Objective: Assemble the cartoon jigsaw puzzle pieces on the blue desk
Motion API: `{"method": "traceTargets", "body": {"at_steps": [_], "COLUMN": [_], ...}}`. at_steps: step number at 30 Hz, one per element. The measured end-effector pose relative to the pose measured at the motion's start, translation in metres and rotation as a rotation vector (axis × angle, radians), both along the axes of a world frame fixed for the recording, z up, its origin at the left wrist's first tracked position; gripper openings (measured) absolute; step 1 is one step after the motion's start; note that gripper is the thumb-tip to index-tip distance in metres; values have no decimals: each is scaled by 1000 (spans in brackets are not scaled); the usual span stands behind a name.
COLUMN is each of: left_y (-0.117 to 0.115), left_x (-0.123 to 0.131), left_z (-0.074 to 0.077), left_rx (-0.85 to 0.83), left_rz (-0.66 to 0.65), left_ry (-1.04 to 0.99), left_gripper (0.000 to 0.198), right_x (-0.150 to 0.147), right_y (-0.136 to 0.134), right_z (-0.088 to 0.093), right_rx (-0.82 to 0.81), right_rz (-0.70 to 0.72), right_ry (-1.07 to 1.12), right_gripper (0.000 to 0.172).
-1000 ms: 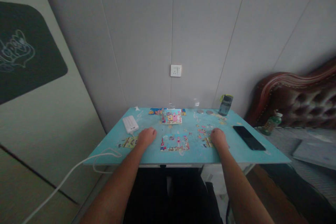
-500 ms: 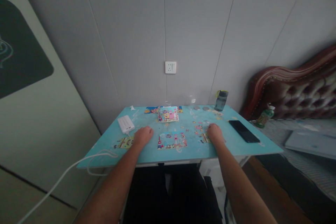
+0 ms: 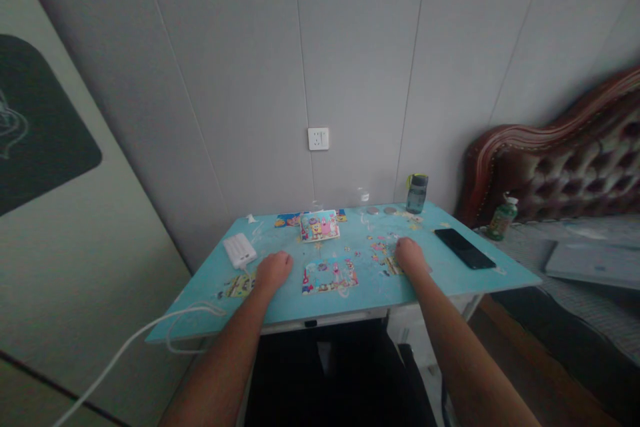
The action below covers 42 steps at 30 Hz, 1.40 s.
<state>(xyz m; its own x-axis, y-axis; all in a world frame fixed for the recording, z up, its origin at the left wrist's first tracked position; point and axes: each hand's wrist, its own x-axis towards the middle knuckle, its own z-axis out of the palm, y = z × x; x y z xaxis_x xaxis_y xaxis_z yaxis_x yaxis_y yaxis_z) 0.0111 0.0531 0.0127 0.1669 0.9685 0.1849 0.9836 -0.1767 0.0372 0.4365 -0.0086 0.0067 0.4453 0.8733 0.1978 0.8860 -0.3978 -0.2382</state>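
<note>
My left hand (image 3: pixel 275 269) rests as a loose fist on the blue table (image 3: pixel 280 310), beside a yellow-green printed piece (image 3: pixel 241 285). Closed too, my right hand (image 3: pixel 410 255) lies at the edge of a cluster of small colourful pieces (image 3: pixel 383 252). Whatever either hand may hold is hidden. Between the hands lies a partly assembled cartoon puzzle (image 3: pixel 330 275), its middle showing blue. Behind it a cartoon picture card (image 3: pixel 320 226) stands tilted, in front of a flat blue strip (image 3: pixel 287 220).
A white power bank (image 3: pixel 240 251) with a white cable (image 3: pixel 130 340) is at the left. At the right are a black phone (image 3: pixel 465 249) and a grey water bottle (image 3: pixel 417 194). Round discs (image 3: pixel 390 211) lie near the wall. A green bottle (image 3: pixel 503 218) stands beyond the table.
The camera view has tilted and shifted slightly. Both hands stay closed in the same places on the table, and the objects have not moved.
</note>
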Motion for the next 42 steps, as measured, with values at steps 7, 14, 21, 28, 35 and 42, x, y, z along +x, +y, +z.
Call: {"method": "traceTargets", "body": {"at_steps": [7, 14, 21, 28, 35, 42], "left_y": [0, 0, 1, 4, 6, 7], "left_x": [1, 2, 0, -2, -2, -3], "left_z": [1, 1, -1, -4, -6, -6], "left_rx": [8, 12, 3, -1, 4, 20], "left_rz": [17, 21, 16, 10, 12, 12], "left_ry": [-2, -26, -35, -36, -19, -52], "left_gripper": [42, 42, 45, 44, 45, 45], "right_x": [-1, -1, -2, -1, -1, -9], "right_y": [-1, -2, -1, 0, -2, -16], "right_z": [4, 4, 4, 2, 2, 13], "right_rx": [2, 13, 3, 17, 85, 229], "right_rz": [6, 19, 12, 6, 10, 114], "right_ry": [-5, -21, -25, -13, 2, -73], "right_gripper": [27, 30, 29, 27, 30, 32]}}
